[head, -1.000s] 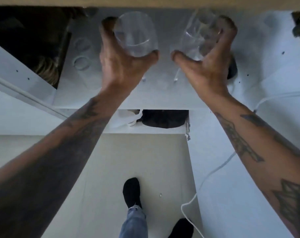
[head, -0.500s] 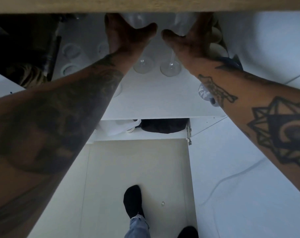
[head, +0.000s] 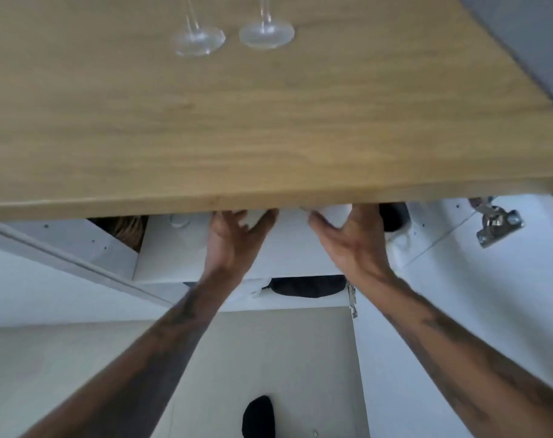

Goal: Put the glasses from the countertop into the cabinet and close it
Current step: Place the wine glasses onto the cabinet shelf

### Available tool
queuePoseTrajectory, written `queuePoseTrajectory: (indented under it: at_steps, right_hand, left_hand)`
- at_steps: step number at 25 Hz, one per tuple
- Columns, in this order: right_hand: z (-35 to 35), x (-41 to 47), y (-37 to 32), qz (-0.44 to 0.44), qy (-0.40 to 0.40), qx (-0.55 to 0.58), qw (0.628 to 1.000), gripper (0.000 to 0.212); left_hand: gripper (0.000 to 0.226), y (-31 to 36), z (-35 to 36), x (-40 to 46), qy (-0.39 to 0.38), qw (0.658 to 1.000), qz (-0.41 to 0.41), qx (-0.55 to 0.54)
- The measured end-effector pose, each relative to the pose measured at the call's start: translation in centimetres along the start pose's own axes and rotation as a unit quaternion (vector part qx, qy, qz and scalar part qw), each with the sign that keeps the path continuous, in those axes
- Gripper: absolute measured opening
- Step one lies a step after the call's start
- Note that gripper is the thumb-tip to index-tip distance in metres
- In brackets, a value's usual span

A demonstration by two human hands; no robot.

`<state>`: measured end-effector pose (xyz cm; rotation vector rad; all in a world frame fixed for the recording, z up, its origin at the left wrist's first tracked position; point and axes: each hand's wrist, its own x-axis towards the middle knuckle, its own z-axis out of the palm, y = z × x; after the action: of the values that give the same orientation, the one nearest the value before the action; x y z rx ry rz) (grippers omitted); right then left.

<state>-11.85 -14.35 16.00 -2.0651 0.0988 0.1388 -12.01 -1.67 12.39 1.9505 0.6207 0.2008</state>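
Note:
Two stemmed glasses stand on the wooden countertop (head: 268, 128) at the top: a left glass (head: 199, 41) and a right glass (head: 266, 33), with only their stems and feet in view. Below the countertop's front edge the white cabinet shelf (head: 174, 263) shows. My left hand (head: 234, 238) and my right hand (head: 347, 245) hover side by side at the cabinet opening, fingers spread, and I see no glass in either. Their fingertips reach just under the countertop edge. A glass (head: 179, 221) on the shelf peeks out to the left of my left hand.
Both white cabinet doors stand open: the left door (head: 47, 279) and the right door (head: 458, 311) with its metal hinge (head: 498, 222). A dark object (head: 306, 286) lies on the lower shelf. My foot in a black sock (head: 257, 415) is on the pale floor.
Both hands held a stemmed glass by its bowl and pushed it into the cabinet. Now they have drawn back with nothing in them, and the view has tilted up onto the countertop.

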Motion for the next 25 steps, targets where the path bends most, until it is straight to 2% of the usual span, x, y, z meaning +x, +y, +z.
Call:
queuePoseTrajectory:
  at_steps: [1, 2, 3, 4, 6, 7, 8, 9, 10, 11, 13, 16, 18, 19, 22, 25]
  right_hand:
    - [-2.0, -1.9, -0.8, 0.002, 0.016, 0.012, 1.0, 0.063]
    - [-2.7, -4.7, -1.4, 0.043, 0.011, 0.053, 0.998, 0.07]
    - [-3.6, -7.1, -1.7, 0.068, -0.005, 0.047, 0.997, 0.07]
    - [-5.5, -8.7, -2.9, 0.077, -0.009, 0.093, 0.993, 0.063]
    - [-8.4, -8.9, -4.4, 0.081, -0.079, 0.174, 0.978, 0.036]
    - [-9.4, -7.8, -5.4, 0.065, -0.066, 0.163, 0.982, 0.029]
    - [-10.3, -6.5, -7.8, 0.026, -0.013, 0.141, 0.99, 0.029]
    - [-10.9, -5.4, -10.3, -0.028, 0.064, 0.148, 0.986, 0.037]
    - [-11.1, -4.2, -12.8, -0.082, 0.109, 0.144, 0.98, 0.048]
    - [-11.0, -2.9, -15.3, -0.124, 0.115, 0.137, 0.976, 0.056]
    - [-10.5, 1.1, -20.0, -0.171, 0.103, 0.122, 0.972, 0.062]
    - [-9.1, 8.3, -25.0, -0.191, 0.104, 0.098, 0.971, 0.081]
    - [-7.5, 11.9, -26.6, -0.194, 0.071, 0.078, 0.975, 0.097]
    - [-6.8, 13.5, -26.8, -0.193, 0.05, 0.078, 0.977, 0.104]
    - [-5.4, 16.0, -26.8, -0.195, -0.001, 0.069, 0.978, 0.11]
    - [-4.7, 16.4, -26.4, -0.224, 0.018, 0.065, 0.972, 0.099]
  left_hand:
    - [0.033, -1.8, -2.8, -2.3, 0.0, 1.0, 0.022, -0.003]
    - [0.028, -2.6, -3.9, -4.5, -0.003, 1.0, 0.022, -0.004]
    - [0.021, -3.1, -5.5, -6.5, -0.013, 0.998, 0.061, 0.005]
    - [0.02, -2.2, -7.6, -8.2, -0.022, 0.995, 0.091, 0.046]
    - [0.012, -0.3, -10.6, -10.1, 0.039, 0.985, 0.16, 0.06]
    - [0.009, 1.4, -12.2, -10.0, 0.077, 0.983, 0.158, 0.046]
    - [0.013, 3.8, -13.9, -9.2, 0.117, 0.982, 0.151, 0.007]
    - [0.021, 6.1, -15.7, -8.2, 0.144, 0.975, 0.168, -0.018]
    - [0.024, 8.9, -17.3, -6.9, 0.165, 0.966, 0.187, -0.063]
    - [0.023, 11.2, -18.4, -5.3, 0.177, 0.957, 0.205, -0.099]
    - [0.028, 15.6, -19.3, -0.4, 0.161, 0.952, 0.227, -0.13]
    - [0.072, 21.1, -18.9, 8.0, 0.105, 0.962, 0.238, -0.083]
    - [0.098, 23.4, -17.9, 12.4, 0.063, 0.971, 0.222, -0.068]
    - [0.105, 23.8, -17.3, 14.0, 0.044, 0.972, 0.22, -0.067]
    - [0.105, 23.9, -16.2, 16.9, 0.032, 0.97, 0.227, -0.082]
    - [0.097, 23.1, -16.1, 17.8, 0.043, 0.961, 0.251, -0.106]
